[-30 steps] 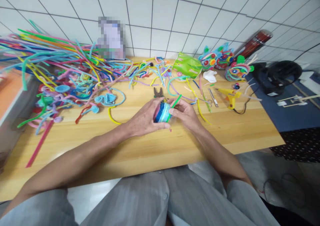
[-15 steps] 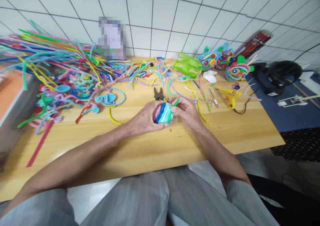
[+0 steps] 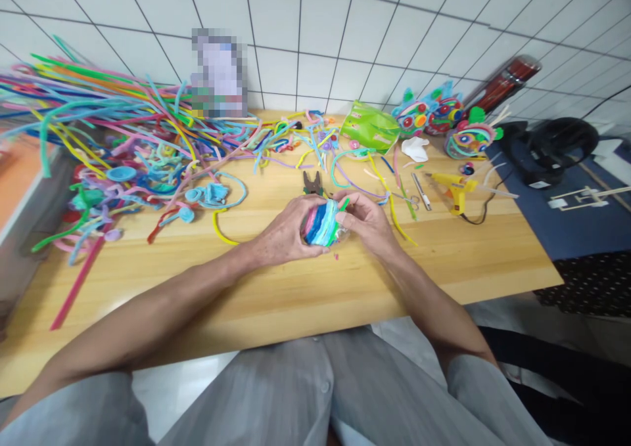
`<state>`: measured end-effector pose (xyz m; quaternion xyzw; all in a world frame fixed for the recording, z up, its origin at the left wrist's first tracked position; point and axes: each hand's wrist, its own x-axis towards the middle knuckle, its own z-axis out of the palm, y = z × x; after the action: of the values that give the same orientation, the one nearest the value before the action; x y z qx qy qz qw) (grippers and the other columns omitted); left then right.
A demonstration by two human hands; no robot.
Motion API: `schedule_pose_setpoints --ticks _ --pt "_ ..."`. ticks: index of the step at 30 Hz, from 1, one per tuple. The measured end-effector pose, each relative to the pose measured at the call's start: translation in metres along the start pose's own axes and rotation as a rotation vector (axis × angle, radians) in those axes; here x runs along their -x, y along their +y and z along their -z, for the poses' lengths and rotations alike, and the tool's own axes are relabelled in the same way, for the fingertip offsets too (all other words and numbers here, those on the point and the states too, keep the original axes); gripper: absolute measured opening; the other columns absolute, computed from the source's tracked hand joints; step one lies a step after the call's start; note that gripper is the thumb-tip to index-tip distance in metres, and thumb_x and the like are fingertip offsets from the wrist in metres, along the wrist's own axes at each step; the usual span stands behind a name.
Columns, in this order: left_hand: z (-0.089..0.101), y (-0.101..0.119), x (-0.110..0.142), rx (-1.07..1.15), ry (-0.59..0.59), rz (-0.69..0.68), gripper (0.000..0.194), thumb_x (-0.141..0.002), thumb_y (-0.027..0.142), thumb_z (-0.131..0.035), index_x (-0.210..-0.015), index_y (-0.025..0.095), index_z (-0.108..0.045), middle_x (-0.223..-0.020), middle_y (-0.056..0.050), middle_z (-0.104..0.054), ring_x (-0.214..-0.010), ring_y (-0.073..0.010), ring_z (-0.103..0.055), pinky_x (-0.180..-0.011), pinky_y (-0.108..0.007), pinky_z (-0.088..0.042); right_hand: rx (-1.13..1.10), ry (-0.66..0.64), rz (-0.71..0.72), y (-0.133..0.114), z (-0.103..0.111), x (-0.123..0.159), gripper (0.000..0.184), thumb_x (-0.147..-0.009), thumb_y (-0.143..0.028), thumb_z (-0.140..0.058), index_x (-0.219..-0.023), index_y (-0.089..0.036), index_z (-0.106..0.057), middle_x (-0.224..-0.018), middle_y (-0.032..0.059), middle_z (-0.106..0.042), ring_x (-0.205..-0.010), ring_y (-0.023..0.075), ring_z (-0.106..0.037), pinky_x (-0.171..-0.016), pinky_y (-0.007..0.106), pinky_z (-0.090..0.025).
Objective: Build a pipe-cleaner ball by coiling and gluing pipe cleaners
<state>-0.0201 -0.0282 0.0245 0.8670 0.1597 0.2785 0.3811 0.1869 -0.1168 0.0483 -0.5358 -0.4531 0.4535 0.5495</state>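
A rounded craft piece (image 3: pixel 321 225), wrapped in pink, blue, light-blue and green pipe cleaner bands, sits in the grip of my left hand (image 3: pixel 286 232). Its right side looks clear and uncovered, though fingers hide part of it. At that side my right hand (image 3: pixel 367 223) pinches a green pipe cleaner (image 3: pixel 344 204), whose short end pokes up between thumb and fingers. Just behind my hands lie pliers (image 3: pixel 312 183) with their jaws apart, the handles partly hidden. A tiny pink scrap (image 3: pixel 336 257) rests on the table below the piece.
Piled pipe cleaners (image 3: pixel 123 124) cover the left and back. A green packet (image 3: pixel 371 127), decorated animal heads (image 3: pixel 470 140), a yellow glue gun (image 3: pixel 456 190) with a cord and a pen-like cutter (image 3: pixel 421 192) lie to the right. A red flask (image 3: pixel 507 81) leans by the wall.
The green pipe cleaner's free end sits slightly lower and further left, nearer the wrapped piece. Both hands otherwise keep almost the same place and hold.
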Motion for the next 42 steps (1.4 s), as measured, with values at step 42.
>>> schedule_pose_setpoints --ticks 42 --pt "0.008 0.015 -0.004 0.086 -0.031 0.212 0.08 -0.084 0.057 -0.079 -0.147 0.019 -0.049 -0.141 -0.015 -0.064 -0.127 -0.0318 -0.065 -0.11 -0.047 -0.054 0.068 0.014 0.075 0.003 -0.006 0.004 0.038 -0.078 -0.057 -0.088 -0.092 -0.027 -0.07 -0.127 0.0045 -0.066 -0.124 0.0252 -0.061 -0.113 0.041 -0.047"
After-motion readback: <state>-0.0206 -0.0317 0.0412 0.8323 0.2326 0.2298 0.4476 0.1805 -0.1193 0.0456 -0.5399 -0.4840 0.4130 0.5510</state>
